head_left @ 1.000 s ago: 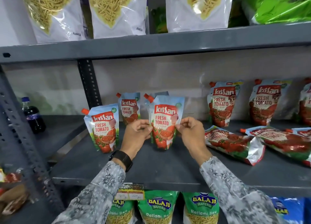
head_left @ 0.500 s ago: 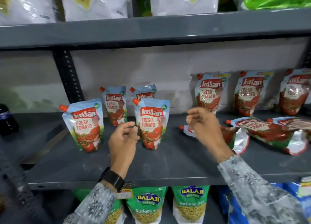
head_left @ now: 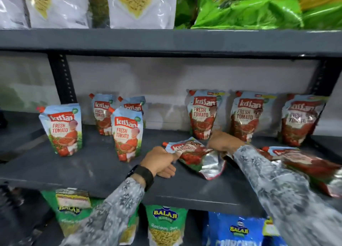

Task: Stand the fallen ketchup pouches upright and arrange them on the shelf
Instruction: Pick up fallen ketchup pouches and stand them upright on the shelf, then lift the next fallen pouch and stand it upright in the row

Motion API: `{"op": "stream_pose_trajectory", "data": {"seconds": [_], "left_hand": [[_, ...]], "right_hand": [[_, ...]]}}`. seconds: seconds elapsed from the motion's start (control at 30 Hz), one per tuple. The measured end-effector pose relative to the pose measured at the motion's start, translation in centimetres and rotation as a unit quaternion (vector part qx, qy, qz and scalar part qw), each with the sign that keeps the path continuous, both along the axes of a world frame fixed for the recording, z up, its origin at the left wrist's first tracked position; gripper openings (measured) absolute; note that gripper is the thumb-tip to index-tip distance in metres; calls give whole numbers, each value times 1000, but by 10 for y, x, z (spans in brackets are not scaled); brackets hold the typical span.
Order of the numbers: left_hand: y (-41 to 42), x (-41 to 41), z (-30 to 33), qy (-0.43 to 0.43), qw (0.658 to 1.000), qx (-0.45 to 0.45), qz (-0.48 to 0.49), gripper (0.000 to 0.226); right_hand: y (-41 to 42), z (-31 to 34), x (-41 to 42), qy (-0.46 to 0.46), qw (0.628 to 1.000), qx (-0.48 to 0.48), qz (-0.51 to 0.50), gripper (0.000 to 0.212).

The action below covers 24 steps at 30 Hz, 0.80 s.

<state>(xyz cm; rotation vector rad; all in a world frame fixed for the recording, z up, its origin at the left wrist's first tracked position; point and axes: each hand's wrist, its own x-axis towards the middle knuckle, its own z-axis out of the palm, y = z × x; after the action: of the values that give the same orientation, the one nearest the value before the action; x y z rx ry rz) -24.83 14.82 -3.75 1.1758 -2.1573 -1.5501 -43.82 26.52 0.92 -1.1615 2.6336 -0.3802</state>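
Note:
A fallen ketchup pouch point(head_left: 194, 155) lies flat in the middle of the grey shelf point(head_left: 92, 168), red cap pointing left. My left hand point(head_left: 160, 160) pinches its top left corner. My right hand point(head_left: 224, 141) grips its far right edge. Another fallen pouch point(head_left: 303, 164) lies to the right, partly under my right sleeve. Two upright pouches point(head_left: 62, 129) point(head_left: 127, 133) stand at front left, two more point(head_left: 101, 112) point(head_left: 135, 105) behind them. Three pouches point(head_left: 202, 114) point(head_left: 247, 116) point(head_left: 299, 120) lean against the back wall on the right.
An upper shelf point(head_left: 166, 40) holds white snack bags point(head_left: 140, 5) and green bags point(head_left: 249, 8). Below hang green snack packs point(head_left: 166, 225) and a blue pack point(head_left: 236, 229). A perforated black upright point(head_left: 63, 79) stands at back left.
Both hands left the upright front pouch and moved right to the fallen pouch, taking hold of it at each end. The view shifted right.

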Motion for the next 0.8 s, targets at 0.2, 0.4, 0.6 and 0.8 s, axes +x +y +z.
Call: {"op": "stream_pose_trajectory", "data": {"seconds": [0.2,0.4,0.6,0.8], "left_hand": [[20,-19,5,44,993,100,48,53],[31,-15,11,109,982,134,70,41],[21,-12,27,188,981,8,48,25],[1,-6,21,203,955,-206,61,33]], "right_hand": [[-7,-13,-15,-194,972,-107,-81,29],[6,-10,-9,-317,916,-219,-113,24],[16,5,2,-319,863,-382,-85,9],[9,-12,26,-277,810,-515,-53,23]]}}
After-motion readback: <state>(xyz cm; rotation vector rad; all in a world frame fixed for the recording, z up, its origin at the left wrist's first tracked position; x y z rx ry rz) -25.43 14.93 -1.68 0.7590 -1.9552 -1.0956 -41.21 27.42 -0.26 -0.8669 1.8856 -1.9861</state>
